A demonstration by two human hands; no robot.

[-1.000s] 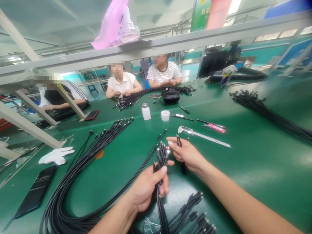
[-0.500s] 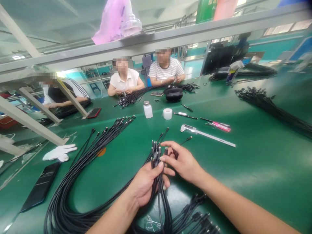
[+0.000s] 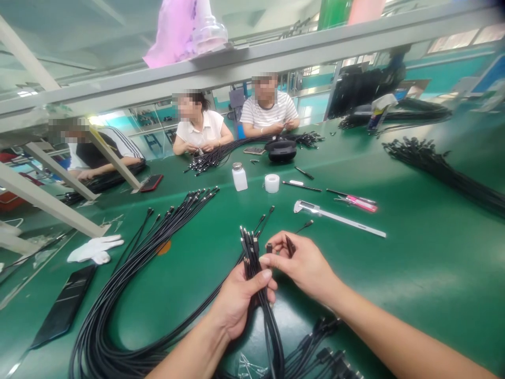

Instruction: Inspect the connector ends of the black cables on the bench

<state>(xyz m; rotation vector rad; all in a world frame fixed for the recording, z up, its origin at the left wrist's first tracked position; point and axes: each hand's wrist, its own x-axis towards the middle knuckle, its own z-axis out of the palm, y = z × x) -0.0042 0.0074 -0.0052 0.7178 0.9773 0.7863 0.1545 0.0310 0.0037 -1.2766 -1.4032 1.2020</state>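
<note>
My left hand [image 3: 241,300] is wrapped round a bundle of black cables [image 3: 271,331], their metal-tipped plugs pointing up above the thumb. Beside the bundle, my right hand [image 3: 310,266] pinches one cable just under its plug [image 3: 269,247]. A dark, pointed object [image 3: 290,246] is tucked in the curled fingers of that same hand; its kind is hard to make out. Lower down, several more cable plugs [image 3: 329,358] lie on the green table, below my right forearm. A long looped bunch of black cables [image 3: 98,316] curves round on the left.
A white bottle [image 3: 239,178], a tape roll [image 3: 272,183] and a caliper [image 3: 341,218] lie ahead. On the left are a white glove [image 3: 95,249] and a dark flat object [image 3: 63,305]. Across the table [image 3: 414,295], people handle cables; another cable bundle [image 3: 442,168] lies right.
My right hand has drawn slightly right with its plug, opening a small gap from the bundle. The bundle in my left hand leans a little more to the left.
</note>
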